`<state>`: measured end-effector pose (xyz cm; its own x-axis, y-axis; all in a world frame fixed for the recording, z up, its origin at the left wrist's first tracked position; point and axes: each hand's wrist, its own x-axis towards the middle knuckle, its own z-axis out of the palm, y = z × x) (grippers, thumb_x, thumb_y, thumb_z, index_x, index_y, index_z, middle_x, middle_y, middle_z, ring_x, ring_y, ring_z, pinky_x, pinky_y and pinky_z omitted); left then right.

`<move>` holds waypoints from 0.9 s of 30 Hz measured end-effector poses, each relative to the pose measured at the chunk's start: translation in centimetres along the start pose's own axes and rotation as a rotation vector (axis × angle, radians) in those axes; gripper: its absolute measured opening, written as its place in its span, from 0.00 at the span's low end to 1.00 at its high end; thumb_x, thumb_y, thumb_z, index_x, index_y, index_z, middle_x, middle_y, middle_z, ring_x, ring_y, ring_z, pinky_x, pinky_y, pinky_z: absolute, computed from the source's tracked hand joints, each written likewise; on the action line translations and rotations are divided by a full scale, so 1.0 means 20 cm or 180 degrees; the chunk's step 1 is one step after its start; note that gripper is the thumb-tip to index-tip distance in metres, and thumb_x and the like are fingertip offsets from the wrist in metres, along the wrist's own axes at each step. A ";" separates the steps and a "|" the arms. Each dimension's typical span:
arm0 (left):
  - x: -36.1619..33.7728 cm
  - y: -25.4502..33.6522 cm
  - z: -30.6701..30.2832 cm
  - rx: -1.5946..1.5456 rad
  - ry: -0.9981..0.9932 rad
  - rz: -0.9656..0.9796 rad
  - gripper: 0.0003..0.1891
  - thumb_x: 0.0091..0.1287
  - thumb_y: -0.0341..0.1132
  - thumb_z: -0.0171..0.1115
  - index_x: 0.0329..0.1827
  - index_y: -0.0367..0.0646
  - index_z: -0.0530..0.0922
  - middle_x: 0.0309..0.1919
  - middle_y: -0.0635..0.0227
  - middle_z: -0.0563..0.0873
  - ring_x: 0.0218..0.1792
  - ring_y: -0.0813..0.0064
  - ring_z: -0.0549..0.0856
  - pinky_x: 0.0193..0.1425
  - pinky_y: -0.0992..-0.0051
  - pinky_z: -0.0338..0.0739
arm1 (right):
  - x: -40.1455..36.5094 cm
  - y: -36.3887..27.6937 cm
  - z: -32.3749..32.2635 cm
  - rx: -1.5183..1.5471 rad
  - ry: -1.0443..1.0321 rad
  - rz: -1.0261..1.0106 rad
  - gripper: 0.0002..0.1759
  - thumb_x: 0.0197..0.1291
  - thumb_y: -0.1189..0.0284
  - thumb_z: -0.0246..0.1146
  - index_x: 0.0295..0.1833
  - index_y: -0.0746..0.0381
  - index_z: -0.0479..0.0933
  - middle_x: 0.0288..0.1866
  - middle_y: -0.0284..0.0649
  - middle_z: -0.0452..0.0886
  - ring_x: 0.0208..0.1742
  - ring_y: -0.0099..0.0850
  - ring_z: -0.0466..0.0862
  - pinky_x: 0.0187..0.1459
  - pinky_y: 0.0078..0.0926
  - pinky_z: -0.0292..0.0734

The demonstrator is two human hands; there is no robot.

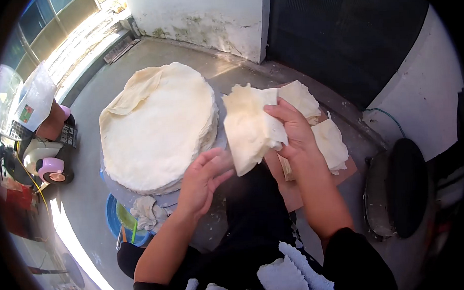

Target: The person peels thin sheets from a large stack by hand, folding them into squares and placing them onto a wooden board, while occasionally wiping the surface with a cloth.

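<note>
My right hand [293, 130] grips a folded stack of thin, pale sheets [252, 125] by its right side, thumb on top, held above my lap. Just left of that stack, my left hand [206, 180] is raised with its fingers apart and nothing in it. A large round pile of pale, thin sheets [152, 127] lies at the left, with one sheet folded over at its upper left edge. Behind my right forearm, more folded pale stacks [330, 144] rest on a brownish board [345, 178].
A blue basin [112, 215] holding a cloth [150, 213] and tools stands at the lower left. Farther left are a pink and black object [53, 169] and a clear plastic bag [36, 98]. A dark oval container [404, 187] stands at the right.
</note>
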<state>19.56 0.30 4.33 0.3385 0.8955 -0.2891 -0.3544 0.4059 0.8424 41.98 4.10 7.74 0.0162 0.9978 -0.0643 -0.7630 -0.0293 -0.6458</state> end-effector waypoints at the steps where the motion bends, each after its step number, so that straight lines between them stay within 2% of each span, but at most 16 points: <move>1: 0.04 -0.02 0.09 -0.0135 -0.0170 -0.0240 0.23 0.76 0.38 0.59 0.69 0.35 0.69 0.63 0.54 0.78 0.63 0.61 0.80 0.67 0.59 0.78 | -0.05 -0.07 -0.08 -0.0024 0.0260 -0.0098 0.24 0.65 0.81 0.58 0.67 0.68 0.70 0.59 0.49 0.81 0.56 0.41 0.86 0.58 0.39 0.84; 5: 0.20 -0.11 0.42 -0.0423 -0.0413 -0.0722 0.26 0.76 0.41 0.59 0.70 0.34 0.67 0.64 0.52 0.75 0.65 0.58 0.77 0.69 0.54 0.75 | -0.12 -0.31 -0.43 -0.0053 0.0719 -0.0713 0.22 0.65 0.79 0.59 0.65 0.65 0.71 0.57 0.46 0.82 0.56 0.40 0.85 0.59 0.39 0.82; 7: 0.26 -0.21 0.61 -0.0162 -0.0791 -0.1062 0.34 0.74 0.51 0.61 0.70 0.32 0.66 0.64 0.51 0.75 0.66 0.56 0.76 0.71 0.51 0.72 | -0.13 -0.43 -0.57 -0.0063 0.0999 -0.0963 0.22 0.65 0.79 0.59 0.65 0.65 0.72 0.57 0.44 0.82 0.56 0.39 0.84 0.60 0.39 0.81; 8: 0.29 -0.26 0.71 -0.0135 -0.0831 -0.1091 0.34 0.74 0.51 0.61 0.70 0.32 0.66 0.64 0.51 0.75 0.66 0.56 0.76 0.71 0.51 0.72 | -0.13 -0.49 -0.63 -0.0063 0.1075 -0.1203 0.21 0.67 0.76 0.60 0.64 0.63 0.72 0.58 0.44 0.82 0.56 0.40 0.84 0.60 0.41 0.81; 10: 0.38 -0.38 0.86 0.0032 -0.0735 -0.1857 0.41 0.71 0.62 0.61 0.70 0.32 0.65 0.64 0.51 0.74 0.67 0.55 0.74 0.72 0.50 0.71 | -0.16 -0.57 -0.68 -0.0173 0.1292 -0.1647 0.20 0.69 0.73 0.60 0.65 0.60 0.73 0.61 0.44 0.80 0.60 0.39 0.83 0.62 0.42 0.80; 14: 0.62 -0.56 0.99 -0.0679 -0.0947 -0.2024 0.47 0.68 0.70 0.58 0.71 0.33 0.64 0.63 0.50 0.75 0.65 0.55 0.76 0.71 0.53 0.71 | -0.32 -0.47 -0.68 0.0142 0.1686 -0.2075 0.22 0.70 0.76 0.59 0.68 0.62 0.71 0.64 0.42 0.80 0.66 0.38 0.80 0.65 0.42 0.77; 16: 0.71 -0.66 0.98 -0.1251 -0.0365 -0.1696 0.43 0.68 0.62 0.64 0.68 0.29 0.67 0.61 0.47 0.79 0.61 0.54 0.80 0.65 0.54 0.75 | -0.39 -0.28 -0.84 0.0186 0.1854 -0.1898 0.25 0.70 0.79 0.58 0.71 0.61 0.69 0.65 0.42 0.79 0.66 0.37 0.79 0.66 0.40 0.77; 17: 0.76 -0.74 0.97 -0.1243 -0.0360 -0.1735 0.43 0.68 0.62 0.64 0.68 0.29 0.67 0.61 0.47 0.79 0.61 0.54 0.80 0.65 0.54 0.75 | -0.42 -0.16 -0.90 0.0015 0.1959 -0.1769 0.26 0.68 0.81 0.58 0.72 0.63 0.67 0.66 0.44 0.77 0.67 0.39 0.79 0.66 0.40 0.78; 19: 0.84 -0.93 0.89 -0.0077 -0.0446 -0.0754 0.28 0.68 0.44 0.68 0.62 0.30 0.74 0.54 0.49 0.85 0.54 0.55 0.86 0.61 0.57 0.79 | -0.47 0.06 -1.08 -0.0047 0.2372 -0.1147 0.27 0.67 0.83 0.58 0.71 0.66 0.66 0.66 0.46 0.77 0.65 0.41 0.80 0.60 0.42 0.82; 20: 0.93 -1.05 0.81 0.0489 -0.0027 -0.0721 0.22 0.65 0.34 0.65 0.59 0.31 0.77 0.52 0.50 0.86 0.53 0.54 0.87 0.58 0.58 0.80 | -0.50 0.13 -1.16 0.0066 0.2660 -0.0688 0.25 0.66 0.83 0.59 0.69 0.66 0.67 0.64 0.46 0.78 0.62 0.41 0.82 0.55 0.42 0.86; 21: 0.96 -1.04 0.79 0.1040 0.0391 -0.0657 0.19 0.61 0.24 0.63 0.56 0.31 0.80 0.50 0.50 0.88 0.51 0.53 0.88 0.55 0.60 0.81 | -0.52 0.16 -1.17 0.0071 0.2674 -0.0696 0.25 0.66 0.83 0.59 0.69 0.66 0.67 0.64 0.46 0.78 0.62 0.41 0.82 0.55 0.42 0.86; 22: 0.95 -1.05 0.78 0.1035 0.0389 -0.0647 0.19 0.61 0.24 0.63 0.56 0.31 0.80 0.50 0.50 0.88 0.51 0.53 0.88 0.55 0.60 0.81 | -0.52 0.19 -1.18 -0.0063 0.2755 -0.0584 0.23 0.67 0.79 0.60 0.66 0.65 0.69 0.59 0.44 0.80 0.56 0.39 0.85 0.50 0.41 0.87; 23: 0.94 -1.07 0.78 0.1948 0.0549 -0.0526 0.19 0.62 0.24 0.59 0.57 0.33 0.79 0.51 0.48 0.87 0.53 0.52 0.87 0.57 0.60 0.81 | -0.52 0.20 -1.20 -0.0189 0.2828 -0.0469 0.20 0.68 0.75 0.61 0.64 0.64 0.70 0.55 0.42 0.83 0.49 0.36 0.88 0.44 0.40 0.88; 24: 0.91 -1.05 0.78 0.2889 0.0688 -0.0405 0.19 0.62 0.23 0.56 0.58 0.35 0.78 0.52 0.46 0.87 0.56 0.50 0.86 0.59 0.60 0.80 | -0.51 0.19 -1.20 -0.0157 0.2837 -0.0479 0.20 0.68 0.75 0.61 0.64 0.64 0.70 0.55 0.42 0.83 0.49 0.36 0.88 0.44 0.40 0.88; 26: 0.85 -1.01 0.78 0.2925 0.0648 -0.0408 0.18 0.63 0.24 0.56 0.57 0.35 0.78 0.53 0.45 0.86 0.56 0.48 0.85 0.60 0.60 0.79 | -0.54 0.16 -1.20 -0.0248 0.2820 -0.0487 0.20 0.69 0.68 0.62 0.62 0.64 0.72 0.48 0.45 0.85 0.41 0.36 0.89 0.37 0.36 0.89; 27: 0.85 -1.00 0.78 0.2890 0.0663 -0.0354 0.17 0.63 0.24 0.55 0.56 0.35 0.78 0.53 0.44 0.86 0.57 0.46 0.85 0.61 0.60 0.79 | -0.55 0.11 -1.20 -0.0253 0.2820 -0.0497 0.20 0.69 0.68 0.62 0.62 0.64 0.72 0.48 0.45 0.85 0.41 0.36 0.89 0.37 0.36 0.89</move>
<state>45.99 4.60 -10.31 0.1355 0.9104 -0.3910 0.5164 0.2719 0.8120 55.57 -8.34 -11.24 0.6328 0.5802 -0.5128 -0.6640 0.0658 -0.7448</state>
